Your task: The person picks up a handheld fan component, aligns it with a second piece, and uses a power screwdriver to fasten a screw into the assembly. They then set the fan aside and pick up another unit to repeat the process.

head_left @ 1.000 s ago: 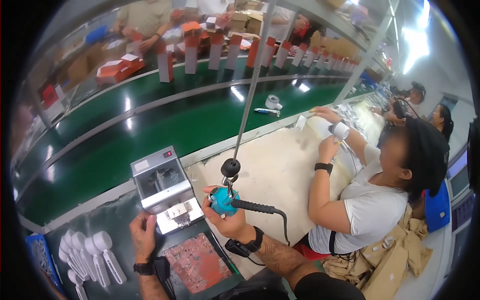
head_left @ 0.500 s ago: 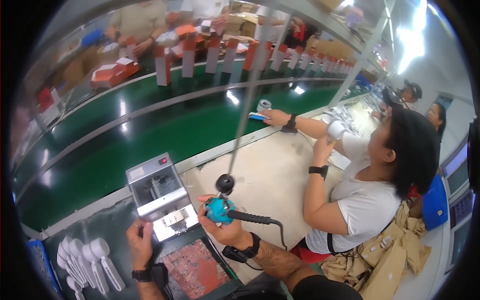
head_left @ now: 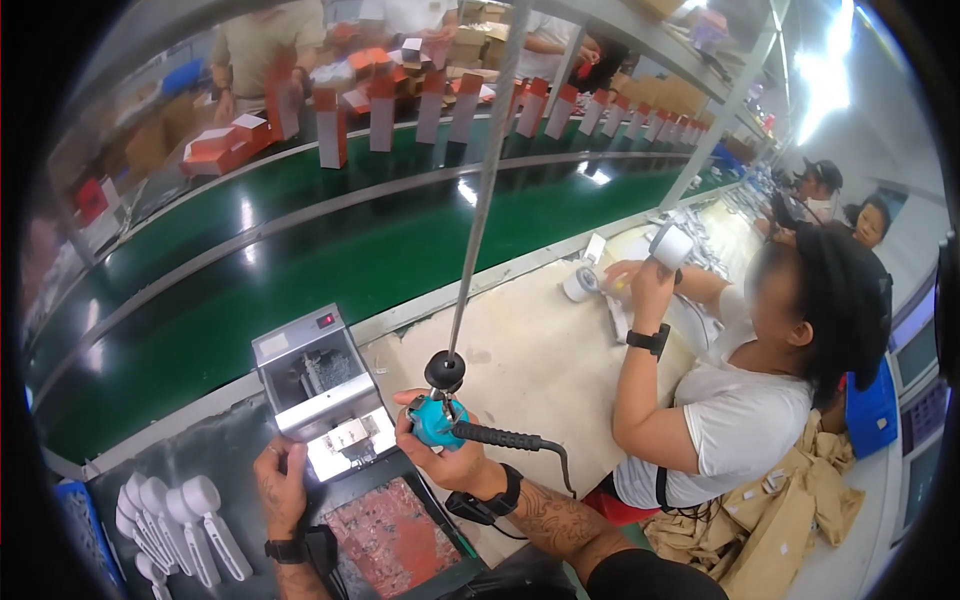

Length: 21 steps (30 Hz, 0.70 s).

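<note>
My right hand [head_left: 450,455] grips teal screwdriver [head_left: 437,420], axis upright | left hand [head_left: 280,480] fingers curled, nearer small part [head_left: 345,437], lower centre.

Glossy green conveyor belt [head_left: 330,270]; brushed-metal box [head_left: 325,385], seemingly; matt rubbery screwdriver cable [head_left: 500,437].

Right hand [head_left: 450,462] grips teal electric screwdriver [head_left: 436,420] hung from cable; left hand [head_left: 281,484] touches grey screw feeder [head_left: 318,390].

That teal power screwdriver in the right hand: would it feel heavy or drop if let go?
The teal screwdriver hangs from an overhead rod, so it probably feels light and would likely dangle. Its stiff-looking black cable may tug sideways on the right hand.
</note>
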Motion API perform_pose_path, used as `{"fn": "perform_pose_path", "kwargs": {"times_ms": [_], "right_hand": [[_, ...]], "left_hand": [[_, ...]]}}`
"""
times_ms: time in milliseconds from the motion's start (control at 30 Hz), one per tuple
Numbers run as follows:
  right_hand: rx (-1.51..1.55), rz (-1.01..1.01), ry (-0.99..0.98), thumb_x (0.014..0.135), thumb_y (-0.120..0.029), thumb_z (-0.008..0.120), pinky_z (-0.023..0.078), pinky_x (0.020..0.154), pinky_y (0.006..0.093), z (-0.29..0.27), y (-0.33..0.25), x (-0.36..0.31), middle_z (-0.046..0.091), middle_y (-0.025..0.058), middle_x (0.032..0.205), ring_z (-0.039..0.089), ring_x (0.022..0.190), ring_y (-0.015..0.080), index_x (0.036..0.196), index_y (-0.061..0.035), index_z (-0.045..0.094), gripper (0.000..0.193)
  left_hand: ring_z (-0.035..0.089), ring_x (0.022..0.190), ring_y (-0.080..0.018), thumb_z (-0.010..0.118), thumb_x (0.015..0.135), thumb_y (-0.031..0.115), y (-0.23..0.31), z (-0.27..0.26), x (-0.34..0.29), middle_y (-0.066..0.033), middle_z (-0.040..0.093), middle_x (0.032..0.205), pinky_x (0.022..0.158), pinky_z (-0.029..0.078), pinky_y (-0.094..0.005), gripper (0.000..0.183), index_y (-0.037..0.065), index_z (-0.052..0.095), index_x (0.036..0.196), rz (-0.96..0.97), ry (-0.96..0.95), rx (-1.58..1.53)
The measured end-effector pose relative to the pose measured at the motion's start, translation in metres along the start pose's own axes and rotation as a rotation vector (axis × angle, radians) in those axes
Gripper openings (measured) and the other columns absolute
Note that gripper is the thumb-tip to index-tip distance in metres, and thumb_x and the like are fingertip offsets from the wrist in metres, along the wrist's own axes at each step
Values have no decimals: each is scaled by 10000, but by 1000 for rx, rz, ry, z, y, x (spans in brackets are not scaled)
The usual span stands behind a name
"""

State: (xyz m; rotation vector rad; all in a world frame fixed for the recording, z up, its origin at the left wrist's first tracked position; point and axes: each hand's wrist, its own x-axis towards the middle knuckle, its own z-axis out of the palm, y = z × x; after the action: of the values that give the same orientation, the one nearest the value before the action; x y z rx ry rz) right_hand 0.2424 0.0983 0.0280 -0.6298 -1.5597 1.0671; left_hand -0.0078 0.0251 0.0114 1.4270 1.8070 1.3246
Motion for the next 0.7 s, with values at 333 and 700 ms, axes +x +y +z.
{"fn": "perform_pose_path", "kwargs": {"times_ms": [333, 700], "right_hand": [[20, 17, -13, 919, -64, 699, 491, 725, 256, 1, 2, -2, 654, 45, 886, 598, 798, 91, 1306, 52, 523, 441], [17, 8, -19, 919, -58, 693, 497, 734, 262, -1, 0, -1, 656, 48, 888, 608, 808, 100, 1313, 46, 521, 442]], "left_hand": [[458, 690, -158, 602, 973, 275, -5, 0, -1, -58, 509, 694, 651, 391, -334, 332, -11, 582, 806, -1, 26, 12], [469, 683, -175, 600, 971, 283, 1, 0, 0, -78, 534, 703, 654, 395, -340, 340, -23, 593, 822, 0, 5, 4]]}}
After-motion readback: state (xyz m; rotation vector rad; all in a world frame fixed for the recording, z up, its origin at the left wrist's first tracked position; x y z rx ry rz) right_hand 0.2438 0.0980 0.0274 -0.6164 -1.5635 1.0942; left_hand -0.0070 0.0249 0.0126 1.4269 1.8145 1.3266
